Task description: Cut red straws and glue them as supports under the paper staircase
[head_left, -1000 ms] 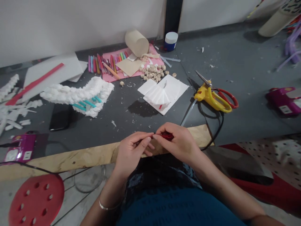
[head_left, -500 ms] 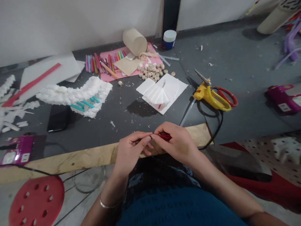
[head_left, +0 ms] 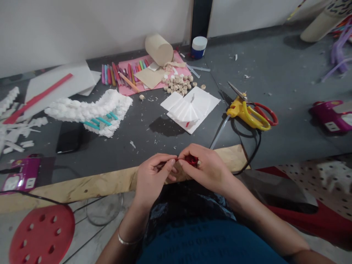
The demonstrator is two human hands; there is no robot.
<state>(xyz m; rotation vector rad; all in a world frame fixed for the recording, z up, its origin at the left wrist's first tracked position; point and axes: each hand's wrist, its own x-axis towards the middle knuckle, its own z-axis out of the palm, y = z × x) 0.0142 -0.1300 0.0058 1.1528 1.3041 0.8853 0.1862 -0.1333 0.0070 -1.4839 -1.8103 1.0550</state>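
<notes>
At the table's front edge my left hand [head_left: 154, 176] and my right hand [head_left: 206, 165] meet, thumbs and forefingers pinched. Between them runs a thin red strip [head_left: 191, 160], bunched or curled under the fingers of my right hand; its exact kind is unclear. My left fingertips grip its narrow end. Beyond my hands, a fan-folded white paper piece [head_left: 184, 110] rests on a white square sheet [head_left: 207, 101]. To the right lie a yellow glue gun [head_left: 235, 107] with a clear glue stick and scissors [head_left: 257, 116] with yellow and red handles.
Small beige beads or cups [head_left: 178, 85] lie heaped near coloured rolled sticks [head_left: 112, 74] and a beige cylinder [head_left: 158, 49]. Leftward are a fluffy white piece [head_left: 82, 110] with teal sticks, a black phone [head_left: 68, 137] and a purple device [head_left: 24, 174]. A red stool [head_left: 41, 234] stands below.
The red strip looks more bunched inside my right hand, and a thin red length now shows between my fingertips. My hands stay at nearly the same spot; the view shifts slightly.
</notes>
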